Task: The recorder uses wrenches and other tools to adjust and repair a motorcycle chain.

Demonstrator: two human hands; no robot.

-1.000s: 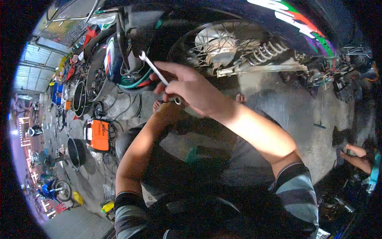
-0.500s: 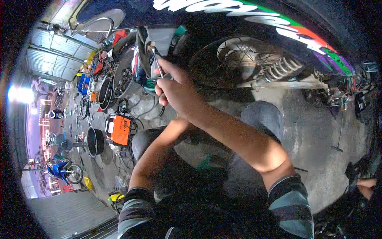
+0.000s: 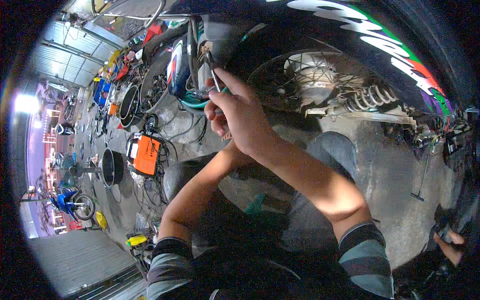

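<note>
My right hand is closed around a slim metal wrench, with the index finger stretched along its shaft. The wrench's upper end meets a bolt at the tail of a motorcycle, close to a grey panel. My left forearm reaches up and crosses beneath the right one. Only a bit of my left hand peeks out below the right hand, so its grip is hidden. Right of my hands are the spoked wheel and a coil-spring shock absorber.
An orange machine with cables lies on the floor at left, beside a fan and a dark round tub. Parts are strewn farther back, near a blue motorcycle. Another person's bare foot shows at lower right.
The view has shifted, so the motorcycle's tail and my hands appear farther right. My right hand keeps its hold on the wrench, whose tip stays at the bolt.
</note>
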